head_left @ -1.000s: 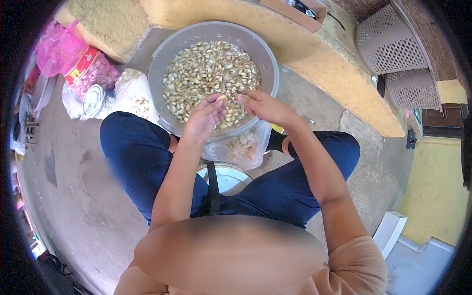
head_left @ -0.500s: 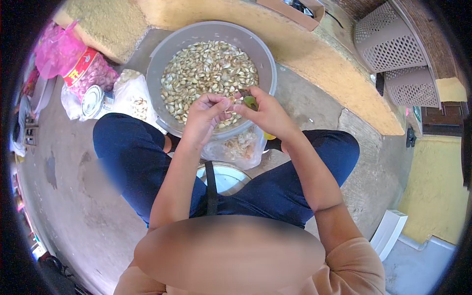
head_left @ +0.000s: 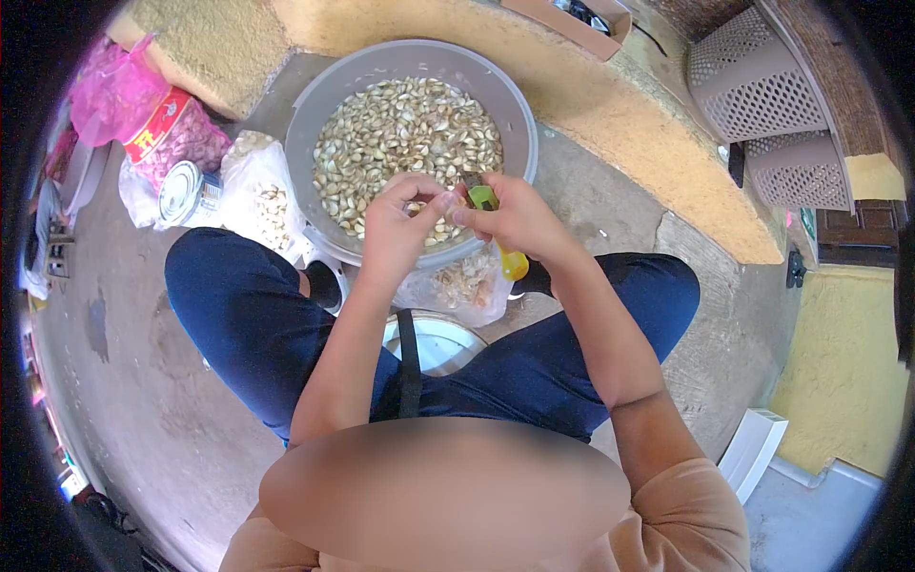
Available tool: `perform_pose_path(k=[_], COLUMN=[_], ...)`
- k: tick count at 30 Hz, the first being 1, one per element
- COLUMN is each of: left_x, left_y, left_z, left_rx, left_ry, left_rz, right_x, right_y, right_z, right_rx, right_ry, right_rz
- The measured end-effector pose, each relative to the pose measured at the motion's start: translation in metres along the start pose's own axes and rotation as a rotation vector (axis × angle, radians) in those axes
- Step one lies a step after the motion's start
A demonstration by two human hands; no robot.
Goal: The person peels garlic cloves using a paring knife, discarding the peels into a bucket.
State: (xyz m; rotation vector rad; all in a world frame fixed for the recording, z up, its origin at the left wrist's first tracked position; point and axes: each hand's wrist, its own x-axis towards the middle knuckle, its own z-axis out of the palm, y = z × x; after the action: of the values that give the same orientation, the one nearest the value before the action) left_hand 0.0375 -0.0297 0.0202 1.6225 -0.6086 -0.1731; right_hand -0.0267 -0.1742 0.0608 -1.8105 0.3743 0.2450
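A large grey tub holds many garlic cloves, which look wet. Above its near side, my left hand is closed in a pinch on a small pale garlic clove, mostly hidden by the fingertips. My right hand meets it there, wrapped round a small knife with a green and yellow handle. The knife's dark blade end points away from me, and the yellow butt shows below the palm. Under the hands, against the tub, sits a clear plastic bag of papery skins.
White bags of cloves, a tin can and a pink net sack of garlic stand left of the tub. A white round lid or basin lies between my legs. A yellow ledge runs behind, with grey perforated baskets.
The knife has turned in my right hand, so more of its green part and yellow butt shows. My left knee has shifted slightly outward. Both hands stay together above the tub.
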Motion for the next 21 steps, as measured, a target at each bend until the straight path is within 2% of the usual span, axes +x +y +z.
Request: perform_pose_path(k=[3, 6, 7, 9, 12, 18, 21], left_x=[0.000, 0.003, 0.003, 0.002, -0.002, -0.021, -0.031], left_y=[0.004, 0.014, 0.013, 0.011, -0.002, -0.002, -0.004], left_z=[0.001, -0.007, -0.008, -0.011, -0.013, -0.002, 0.009], left_rx=[-0.129, -0.335, -0.319, -0.284, -0.049, 0.146, 0.260], left_ry=[0.059, 0.096, 0.086, 0.070, -0.061, -0.589, -0.626], left_rz=[-0.223, -0.383, -0.390, -0.401, -0.312, -0.361, -0.142], right_x=[-0.004, -0.003, -0.004, -0.004, 0.000, -0.007, -0.008], right_y=[-0.008, 0.000, 0.000, 0.001, 0.007, -0.001, -0.001], right_z=[-0.003, -0.005, -0.006, -0.008, -0.009, -0.015, -0.017], right_rx=[0.061, 0.187, 0.242, 0.360, 0.519, 0.577, 0.594], right_ry=[-0.037, -0.053, -0.060, -0.076, -0.102, -0.070, -0.076], right_rz=[0.055, 0.050, 0.066, 0.055, 0.016, 0.031, 0.036])
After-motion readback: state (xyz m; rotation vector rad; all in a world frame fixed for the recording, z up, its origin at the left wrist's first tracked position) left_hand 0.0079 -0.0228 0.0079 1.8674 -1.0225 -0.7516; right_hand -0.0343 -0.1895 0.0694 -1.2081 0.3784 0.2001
